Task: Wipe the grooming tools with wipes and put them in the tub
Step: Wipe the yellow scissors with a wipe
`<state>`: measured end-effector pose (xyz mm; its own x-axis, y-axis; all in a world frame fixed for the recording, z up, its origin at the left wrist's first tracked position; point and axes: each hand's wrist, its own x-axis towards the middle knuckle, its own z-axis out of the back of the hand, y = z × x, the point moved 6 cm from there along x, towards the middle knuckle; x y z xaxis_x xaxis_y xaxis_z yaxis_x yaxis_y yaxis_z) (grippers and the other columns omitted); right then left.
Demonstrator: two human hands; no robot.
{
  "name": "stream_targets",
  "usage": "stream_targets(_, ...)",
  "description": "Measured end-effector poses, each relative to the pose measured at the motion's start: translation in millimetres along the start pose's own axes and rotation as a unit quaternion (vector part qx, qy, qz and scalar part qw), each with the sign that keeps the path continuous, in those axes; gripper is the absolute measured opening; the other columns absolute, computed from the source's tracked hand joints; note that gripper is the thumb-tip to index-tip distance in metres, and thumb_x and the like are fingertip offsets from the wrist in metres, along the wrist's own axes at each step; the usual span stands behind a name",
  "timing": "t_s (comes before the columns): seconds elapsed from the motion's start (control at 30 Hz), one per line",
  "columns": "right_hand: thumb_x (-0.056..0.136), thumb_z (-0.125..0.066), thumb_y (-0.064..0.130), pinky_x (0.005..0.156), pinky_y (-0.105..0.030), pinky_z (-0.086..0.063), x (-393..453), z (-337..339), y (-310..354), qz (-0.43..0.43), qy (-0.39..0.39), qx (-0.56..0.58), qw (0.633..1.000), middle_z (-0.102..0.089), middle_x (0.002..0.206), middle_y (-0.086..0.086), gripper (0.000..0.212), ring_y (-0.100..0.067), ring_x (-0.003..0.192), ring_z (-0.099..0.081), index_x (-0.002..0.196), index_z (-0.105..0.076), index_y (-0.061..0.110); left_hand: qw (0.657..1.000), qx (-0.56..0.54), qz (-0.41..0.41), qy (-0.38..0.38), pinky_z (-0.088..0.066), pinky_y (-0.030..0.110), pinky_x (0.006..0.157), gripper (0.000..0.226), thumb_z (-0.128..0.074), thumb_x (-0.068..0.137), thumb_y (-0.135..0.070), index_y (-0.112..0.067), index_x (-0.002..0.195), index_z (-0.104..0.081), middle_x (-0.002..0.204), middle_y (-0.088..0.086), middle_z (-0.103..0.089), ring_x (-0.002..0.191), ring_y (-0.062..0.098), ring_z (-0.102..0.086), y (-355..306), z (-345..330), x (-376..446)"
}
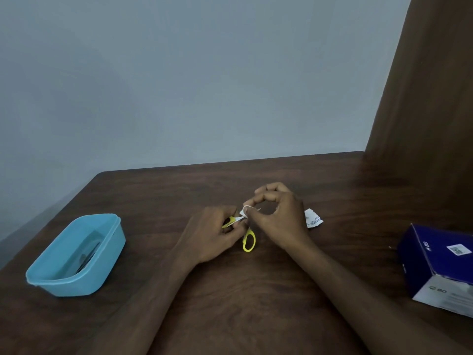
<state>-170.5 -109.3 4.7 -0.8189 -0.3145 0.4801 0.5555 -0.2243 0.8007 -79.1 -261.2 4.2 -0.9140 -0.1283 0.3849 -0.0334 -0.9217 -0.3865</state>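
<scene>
On a dark wood-grain worktop [256, 290], a light blue plastic tub [76, 254] stands at the left with dark slim tools already lying inside, though which tools cannot be told; a navy-and-white carton [435, 267] at the right edge carries a small logo that seems to read "BD", its finer print too blurred to read; at centre, the left hand [212, 237] grips yellow-handled scissors [248, 240] by the handles while the right hand [276, 219] pinches a small white wipe [244, 212] against the blade; wiping is best drawn from pivot to tip, fingertips behind the edge; a torn white sachet [313, 219] with illegible blue print lies beside.
</scene>
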Motion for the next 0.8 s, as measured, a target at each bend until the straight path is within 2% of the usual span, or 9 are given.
stream_targets(0.1,0.076,-0.091,0.027,0.087,-0.024,-0.051,4,9,-6,-0.021,-0.053,0.002,0.998,-0.071,0.095,0.018,0.012,0.002,0.094,-0.067,0.077,-0.083,0.036,1.000,-0.002,-0.011,0.002,-0.049,0.036,0.060,0.031,-0.059,0.094,-0.055,-0.027,0.081,-0.063,0.070,-0.011,-0.065,0.067,0.008,-0.062,-1,0,-1)
stream_targets(0.23,0.083,-0.087,0.030,0.075,-0.027,-0.058,9,23,-22,-0.097,-0.114,0.068,0.986,-0.078,0.082,0.019,0.007,0.002,0.077,-0.072,0.079,-0.081,0.030,0.999,-0.037,-0.005,-0.005,-0.042,0.031,0.057,0.033,-0.064,0.098,-0.050,-0.025,0.076,-0.062,0.063,-0.010,-0.059,0.061,0.010,-0.057,2,0,1)
stream_targets(0.3,0.086,-0.087,0.024,0.069,-0.031,-0.061,9,19,-28,-0.127,-0.089,0.122,0.980,-0.080,0.077,0.010,0.005,-0.005,0.069,-0.075,0.083,-0.082,0.024,0.998,-0.063,-0.001,-0.007,-0.042,0.034,0.057,0.035,-0.062,0.096,-0.051,-0.023,0.077,-0.064,0.061,-0.006,-0.058,0.056,0.011,-0.054,4,0,1)
stream_targets(0.37,0.088,-0.086,0.015,0.064,-0.031,-0.061,7,8,-26,-0.144,-0.025,0.166,0.975,-0.080,0.076,0.000,0.006,-0.011,0.063,-0.074,0.086,-0.083,0.019,0.995,-0.095,0.000,-0.017,-0.044,0.039,0.056,0.039,-0.060,0.095,-0.054,-0.018,0.077,-0.065,0.060,0.000,-0.058,0.053,0.009,-0.050,5,0,1)
stream_targets(0.53,0.092,-0.077,-0.002,0.072,-0.029,-0.063,1,-7,-17,-0.144,0.083,0.252,0.953,-0.082,0.086,-0.011,0.018,-0.019,0.076,-0.077,0.104,-0.081,0.011,0.988,-0.140,0.013,-0.060,-0.036,0.037,0.052,0.041,-0.061,0.096,-0.051,-0.020,0.070,-0.059,0.059,0.007,-0.052,0.051,0.006,-0.039,11,4,2)
stream_targets(0.63,0.089,-0.077,-0.004,0.078,-0.032,-0.062,-3,-14,-9,-0.142,0.144,0.294,0.934,-0.081,0.093,-0.017,0.036,-0.026,0.081,-0.074,0.120,-0.075,0.014,0.988,-0.142,0.010,-0.055,-0.032,0.034,0.052,0.041,-0.062,0.097,-0.049,-0.019,0.070,-0.057,0.056,-0.001,-0.046,0.052,0.006,-0.036,12,2,3)
stream_targets(0.7,0.088,-0.076,-0.007,0.079,-0.034,-0.057,-3,-14,-9,-0.157,0.147,0.326,0.921,-0.080,0.092,-0.019,0.042,-0.028,0.083,-0.069,0.123,-0.072,0.016,0.989,-0.141,0.008,-0.053,-0.032,0.035,0.052,0.041,-0.061,0.098,-0.049,-0.019,0.071,-0.057,0.056,-0.003,-0.044,0.052,0.006,-0.036,11,2,3)
stream_targets(0.8,0.087,-0.074,-0.010,0.078,-0.038,-0.052,0,-12,-14,-0.178,0.118,0.354,0.911,-0.080,0.088,-0.014,0.043,-0.026,0.082,-0.066,0.122,-0.071,0.016,0.988,-0.148,0.010,-0.046,-0.036,0.040,0.053,0.041,-0.061,0.099,-0.048,-0.017,0.073,-0.060,0.059,0.007,-0.048,0.053,0.007,-0.037,11,1,4)
